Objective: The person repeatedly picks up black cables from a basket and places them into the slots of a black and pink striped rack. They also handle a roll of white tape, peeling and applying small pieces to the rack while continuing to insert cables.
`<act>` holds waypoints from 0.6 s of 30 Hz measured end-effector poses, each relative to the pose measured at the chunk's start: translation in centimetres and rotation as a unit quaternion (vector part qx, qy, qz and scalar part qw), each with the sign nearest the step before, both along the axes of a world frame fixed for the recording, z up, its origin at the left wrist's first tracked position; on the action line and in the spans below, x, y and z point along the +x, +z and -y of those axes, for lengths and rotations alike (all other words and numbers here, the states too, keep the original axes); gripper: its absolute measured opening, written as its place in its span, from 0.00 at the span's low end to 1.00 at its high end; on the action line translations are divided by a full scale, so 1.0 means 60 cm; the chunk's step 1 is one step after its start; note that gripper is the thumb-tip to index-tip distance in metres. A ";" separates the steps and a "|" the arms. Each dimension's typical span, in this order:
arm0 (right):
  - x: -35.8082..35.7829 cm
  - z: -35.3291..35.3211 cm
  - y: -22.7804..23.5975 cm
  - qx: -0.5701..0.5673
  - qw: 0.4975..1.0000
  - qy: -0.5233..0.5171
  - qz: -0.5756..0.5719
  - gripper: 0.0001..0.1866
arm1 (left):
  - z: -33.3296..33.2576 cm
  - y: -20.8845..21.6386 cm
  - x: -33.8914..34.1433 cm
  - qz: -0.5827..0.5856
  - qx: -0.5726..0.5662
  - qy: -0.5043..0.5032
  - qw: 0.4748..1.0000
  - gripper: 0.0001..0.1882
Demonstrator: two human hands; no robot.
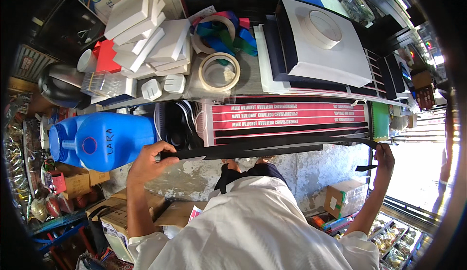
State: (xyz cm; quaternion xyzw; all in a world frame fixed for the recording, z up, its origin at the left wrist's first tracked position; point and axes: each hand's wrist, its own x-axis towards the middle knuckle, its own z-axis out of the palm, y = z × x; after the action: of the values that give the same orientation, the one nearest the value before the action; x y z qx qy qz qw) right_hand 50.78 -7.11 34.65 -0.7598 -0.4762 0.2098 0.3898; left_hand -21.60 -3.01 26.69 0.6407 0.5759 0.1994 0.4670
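"White shirt [248,221] fills the foreground; what is being held?"

"A black strip [228,150], drawn out sideways above the floor [306,172], one end pinched by thumb and fingers of the left hand [152,162]."

"And the right hand [384,158]?"

"Grasping the strip near its other end, a short tail showing just beside it, with a blue jug [116,141] near the left hand and pink printed bands [292,116] beyond the strip"

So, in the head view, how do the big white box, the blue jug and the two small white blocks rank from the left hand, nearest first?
1. Blue jug: right beside the left hand.
2. Small white blocks: beyond the hand.
3. Big white box: far off rightward.
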 end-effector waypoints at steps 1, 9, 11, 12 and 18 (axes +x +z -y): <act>0.022 -0.003 -0.010 -0.017 1.000 -0.024 0.005 0.13 | 0.000 -0.006 0.001 -0.003 0.021 -0.002 1.000 0.17; 0.255 -0.062 -0.119 -0.042 0.985 -0.015 0.165 0.15 | -0.040 -0.058 0.065 0.011 0.002 0.065 0.998 0.09; 0.315 -0.089 -0.154 -0.117 0.964 0.002 0.239 0.13 | -0.053 -0.082 0.113 0.032 -0.002 0.095 0.995 0.08; 0.338 -0.101 -0.179 -0.132 0.956 0.004 0.262 0.13 | -0.057 -0.097 0.141 0.041 -0.004 0.110 0.993 0.07; 0.454 -0.192 -0.278 -0.154 0.943 0.045 0.291 0.16 | -0.084 -0.208 0.307 -0.142 0.174 0.149 0.963 0.08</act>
State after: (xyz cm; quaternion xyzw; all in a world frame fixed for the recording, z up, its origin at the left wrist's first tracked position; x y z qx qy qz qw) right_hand 78.00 4.38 17.94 -0.8161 -0.5647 0.0676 0.1026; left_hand -3.20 2.05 14.19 0.6403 0.6820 0.2708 0.2270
